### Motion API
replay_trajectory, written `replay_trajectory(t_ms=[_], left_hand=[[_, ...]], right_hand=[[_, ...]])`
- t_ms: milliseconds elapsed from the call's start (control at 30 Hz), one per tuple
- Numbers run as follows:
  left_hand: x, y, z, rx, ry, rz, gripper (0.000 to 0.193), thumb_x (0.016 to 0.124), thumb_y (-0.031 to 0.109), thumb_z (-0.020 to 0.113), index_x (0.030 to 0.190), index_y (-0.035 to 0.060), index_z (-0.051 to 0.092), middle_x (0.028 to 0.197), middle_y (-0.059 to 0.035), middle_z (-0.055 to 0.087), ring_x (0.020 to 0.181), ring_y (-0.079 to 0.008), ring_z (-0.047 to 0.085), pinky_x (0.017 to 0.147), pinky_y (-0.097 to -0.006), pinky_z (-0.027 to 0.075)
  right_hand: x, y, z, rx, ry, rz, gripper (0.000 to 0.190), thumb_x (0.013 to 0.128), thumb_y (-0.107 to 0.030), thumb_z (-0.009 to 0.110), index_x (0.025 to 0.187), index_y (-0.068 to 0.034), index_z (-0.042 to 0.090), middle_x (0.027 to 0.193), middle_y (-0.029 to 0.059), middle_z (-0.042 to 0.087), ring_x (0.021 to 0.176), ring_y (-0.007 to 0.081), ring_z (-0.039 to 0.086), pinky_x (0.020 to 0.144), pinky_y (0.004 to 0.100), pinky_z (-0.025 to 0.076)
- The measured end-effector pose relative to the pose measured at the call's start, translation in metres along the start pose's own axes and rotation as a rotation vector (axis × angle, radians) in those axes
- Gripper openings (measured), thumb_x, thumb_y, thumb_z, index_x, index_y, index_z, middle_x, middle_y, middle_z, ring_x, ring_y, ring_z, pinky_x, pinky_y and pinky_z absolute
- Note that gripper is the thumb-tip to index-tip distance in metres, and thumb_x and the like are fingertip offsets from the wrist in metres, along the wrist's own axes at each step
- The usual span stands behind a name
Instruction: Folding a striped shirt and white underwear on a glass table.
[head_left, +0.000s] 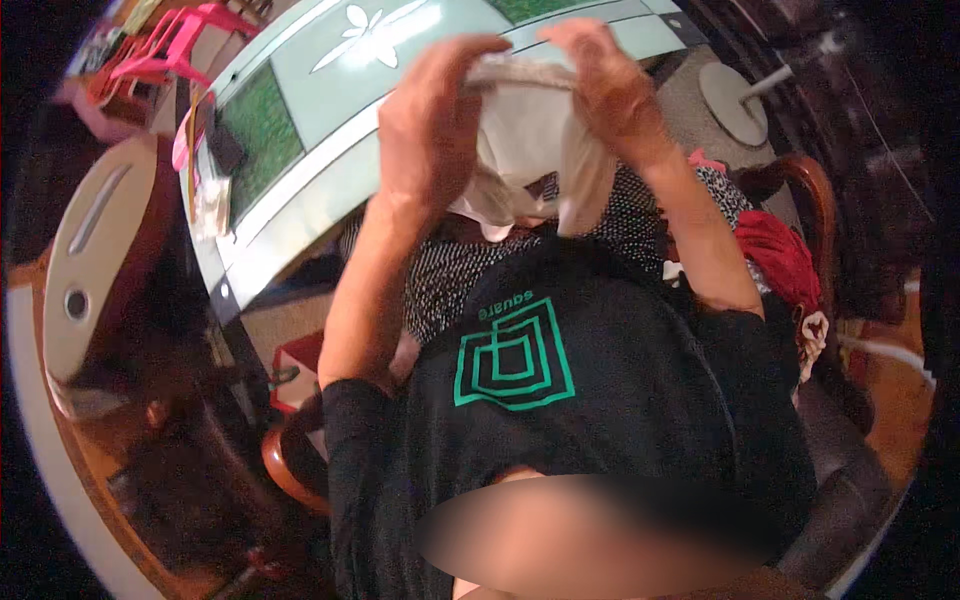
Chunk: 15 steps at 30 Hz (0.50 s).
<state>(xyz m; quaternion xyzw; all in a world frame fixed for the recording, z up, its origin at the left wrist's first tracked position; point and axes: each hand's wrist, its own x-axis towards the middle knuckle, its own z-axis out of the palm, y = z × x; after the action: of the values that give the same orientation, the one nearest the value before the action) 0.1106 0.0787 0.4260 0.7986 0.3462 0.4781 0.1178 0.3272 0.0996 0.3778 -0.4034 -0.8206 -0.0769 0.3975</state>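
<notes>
A pale cloth item (529, 127), perhaps a garment, hangs between my two hands above my lap. At the upper left of its gathered top edge, my left hand (435, 124) grips the cloth. My right hand (611, 94) has the other end of that edge, with some fingers raised. Lower folds of the cloth hang over the black-and-white patterned fabric (450, 277) on my lap. The hands and cloth are slightly blurred.
A glass-topped table (322, 180) with green panels stands ahead. Dark cloth (225, 142) lies at its left edge. Pink plastic chairs (176, 45) are at the upper left. Red cloth (776, 255) lies at my right beside a wooden armrest (817, 187). A round white base (731, 105) stands beyond.
</notes>
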Motion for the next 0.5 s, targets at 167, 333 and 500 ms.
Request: replay_trajectory(t_ms=[167,333,500], left_hand=[[0.034,-0.029,-0.06,0.392,0.145,-0.002,0.017,0.075,0.001,0.055,0.091,0.0006,0.058,0.086,-0.0158,0.06,0.084,-0.0363,0.06,0.072,-0.0408,0.048],[0.005,-0.086,-0.108,0.767,-0.008,-0.138,0.029,0.068,-0.009,0.055,0.093,0.0047,0.059,0.094,-0.0136,0.059,0.089,-0.0358,0.059,0.079,-0.0403,0.047],[-0.013,-0.117,-0.143,0.236,-0.212,-0.4,0.016,0.08,0.006,0.065,0.094,0.0028,0.058,0.089,-0.005,0.06,0.077,-0.0157,0.06,0.067,-0.0312,0.049]], right_hand=[[-0.033,0.071,0.002,-0.072,-0.237,0.209,0.061,0.069,0.009,0.056,0.128,-0.007,0.049,0.111,0.0163,0.054,0.103,0.0363,0.055,0.089,0.0404,0.047],[-0.008,0.091,-0.028,0.682,-0.551,0.569,0.056,0.078,0.0,0.061,0.131,-0.011,0.049,0.104,0.0055,0.056,0.099,0.0211,0.058,0.087,0.0297,0.047],[0.037,0.072,-0.058,0.984,-0.596,0.33,0.039,0.08,-0.003,0.058,0.119,-0.006,0.058,0.106,0.0015,0.054,0.097,0.0129,0.053,0.086,0.0229,0.041]])
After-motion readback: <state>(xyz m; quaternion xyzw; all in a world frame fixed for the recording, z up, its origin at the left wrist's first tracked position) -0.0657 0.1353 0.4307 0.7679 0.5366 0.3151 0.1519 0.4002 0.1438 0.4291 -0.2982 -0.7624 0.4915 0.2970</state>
